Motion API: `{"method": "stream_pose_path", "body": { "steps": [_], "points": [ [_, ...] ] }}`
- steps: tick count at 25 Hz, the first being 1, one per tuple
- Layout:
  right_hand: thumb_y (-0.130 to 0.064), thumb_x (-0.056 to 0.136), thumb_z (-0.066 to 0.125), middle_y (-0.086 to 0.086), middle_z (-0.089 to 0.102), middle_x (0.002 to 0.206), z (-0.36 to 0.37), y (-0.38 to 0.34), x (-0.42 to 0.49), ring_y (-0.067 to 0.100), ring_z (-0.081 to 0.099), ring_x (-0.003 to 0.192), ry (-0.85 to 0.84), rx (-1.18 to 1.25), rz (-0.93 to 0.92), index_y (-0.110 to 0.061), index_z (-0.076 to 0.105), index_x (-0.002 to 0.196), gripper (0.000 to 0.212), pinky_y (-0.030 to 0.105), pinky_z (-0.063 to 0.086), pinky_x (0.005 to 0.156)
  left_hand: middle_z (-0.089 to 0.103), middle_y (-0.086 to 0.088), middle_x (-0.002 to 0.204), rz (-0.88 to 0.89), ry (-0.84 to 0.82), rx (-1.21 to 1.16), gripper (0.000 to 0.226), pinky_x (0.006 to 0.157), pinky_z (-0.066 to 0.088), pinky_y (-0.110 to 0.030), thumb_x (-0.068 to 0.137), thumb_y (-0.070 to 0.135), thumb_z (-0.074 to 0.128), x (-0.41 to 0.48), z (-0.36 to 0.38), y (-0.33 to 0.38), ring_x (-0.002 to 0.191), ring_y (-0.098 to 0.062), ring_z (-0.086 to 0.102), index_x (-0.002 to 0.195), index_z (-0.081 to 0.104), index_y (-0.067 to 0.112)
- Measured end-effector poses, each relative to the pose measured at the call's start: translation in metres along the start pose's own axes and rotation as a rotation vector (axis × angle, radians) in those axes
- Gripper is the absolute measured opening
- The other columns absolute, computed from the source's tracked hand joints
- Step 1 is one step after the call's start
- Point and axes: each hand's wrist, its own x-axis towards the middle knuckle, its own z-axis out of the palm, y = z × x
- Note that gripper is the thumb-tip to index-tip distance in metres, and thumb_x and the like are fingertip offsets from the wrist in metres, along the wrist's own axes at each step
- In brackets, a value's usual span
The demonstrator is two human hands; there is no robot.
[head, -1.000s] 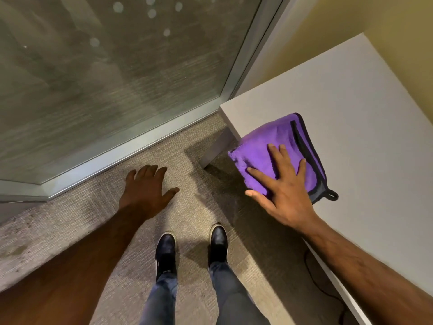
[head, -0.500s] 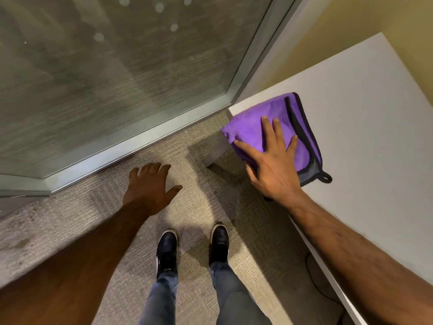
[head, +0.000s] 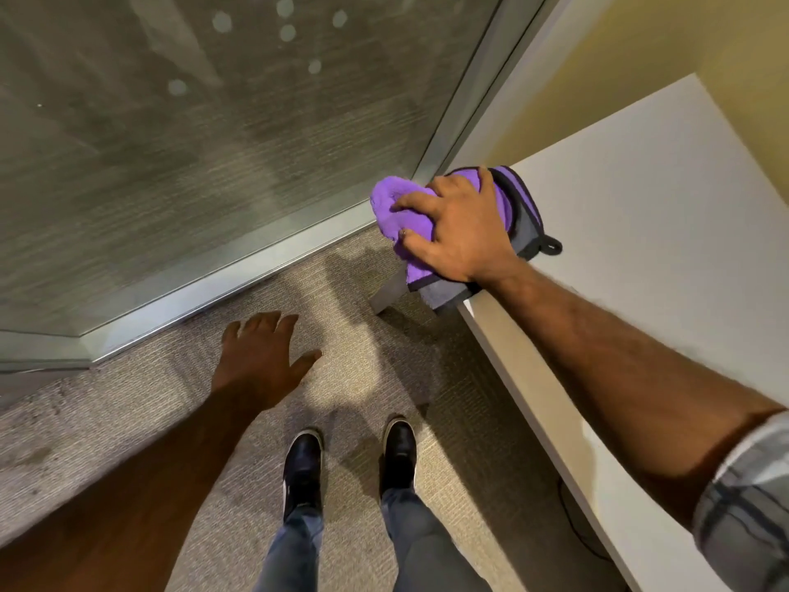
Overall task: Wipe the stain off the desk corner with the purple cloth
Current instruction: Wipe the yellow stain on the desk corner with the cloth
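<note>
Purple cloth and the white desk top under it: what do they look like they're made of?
The purple cloth looks like plush microfibre: fuzzy, matte pile, bunching softly under the right hand, with a dark stitched border and a small hanging loop. The white desk top looks like smooth matte laminate or painted board, with a flat even surface, no grain and a crisp square edge. Which of the two, I can't tell.

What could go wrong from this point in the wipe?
The purple cloth is bunched under the right hand and hangs past the desk corner, so it could slide off onto the carpet. The cloth hides the corner, so any remaining stain may be missed. The left hand hovers free over the floor, giving no bracing if the person leans harder.
</note>
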Motion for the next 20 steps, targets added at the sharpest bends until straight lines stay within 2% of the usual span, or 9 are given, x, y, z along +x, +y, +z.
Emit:
{"method": "stream_pose_path", "body": {
  "steps": [2,4,10,13,20],
  "points": [
    [-0.064,0.082,0.040,0.005,0.067,0.098,-0.003,0.010,0.012,0.027,0.060,0.105,-0.071,0.002,-0.051,-0.034,0.064,0.121,0.055,0.065,0.022,0.112,0.038,-0.010,0.154,-0.007,-0.003,-0.004,0.079,0.116,0.018,-0.055,0.086,0.073,0.029,-0.005,0.003,-0.005,0.142,-0.029,0.031,0.147,0.033,0.023],
    [-0.066,0.083,0.037,0.006,0.071,0.108,-0.006,0.026,0.022,0.026,0.061,0.109,-0.110,0.027,-0.063,-0.031,0.065,0.121,0.059,0.062,0.021,0.113,0.038,-0.010,0.154,-0.012,-0.003,0.002,0.080,0.116,0.018,-0.055,0.086,0.074,0.027,-0.009,0.006,-0.009,0.142,-0.029,0.031,0.147,0.033,0.023],
    [-0.069,0.086,0.032,0.006,0.070,0.119,-0.027,0.108,0.035,0.029,0.060,0.111,-0.052,-0.018,0.095,-0.030,0.066,0.120,0.061,0.063,0.019,0.112,0.037,-0.010,0.155,-0.021,-0.003,0.007,0.084,0.116,0.016,-0.054,0.084,0.077,0.021,-0.004,0.010,-0.002,0.143,-0.028,0.030,0.148,0.031,0.023],
    [-0.073,0.084,0.027,0.006,0.071,0.118,-0.025,0.111,0.043,0.030,0.060,0.112,-0.064,-0.052,0.156,-0.030,0.066,0.120,0.068,0.064,0.018,0.112,0.036,-0.009,0.155,-0.034,-0.016,0.003,0.084,0.116,0.016,-0.054,0.084,0.076,0.021,-0.007,0.016,-0.002,0.143,-0.028,0.030,0.148,0.031,0.023],
    [-0.080,0.082,0.026,0.001,0.073,0.101,-0.014,0.075,0.033,0.025,0.063,0.100,-0.084,0.000,0.013,-0.032,0.066,0.116,0.071,0.059,0.030,0.105,0.035,-0.010,0.155,-0.028,-0.017,-0.033,0.079,0.116,0.017,-0.054,0.087,0.072,0.028,0.000,0.017,0.022,0.144,-0.027,0.029,0.148,0.030,0.021]
  ]
}}
